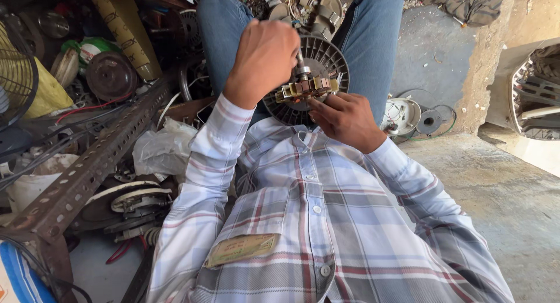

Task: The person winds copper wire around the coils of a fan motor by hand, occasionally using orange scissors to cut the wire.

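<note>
My left hand (pixel 263 59) is closed in a fist around a thin metal shaft (pixel 300 61) that sticks up from a small motor core (pixel 308 87) with brass-coloured and copper parts. My right hand (pixel 345 120) grips that core from below and from the right, fingers on its edge. Just behind the core, a round dark housing with radial ribs (pixel 331 59) rests on my lap between my jeans-clad legs (pixel 373 28). My checked shirt (pixel 309 221) fills the lower part of the view.
A rusty perforated angle bar (pixel 87 169) runs diagonally on the left, among motor parts, wires, a crumpled plastic bag (pixel 160 151) and a fan guard (pixel 14 75). A white round cover with wires (pixel 401 115) lies on the concrete floor on the right.
</note>
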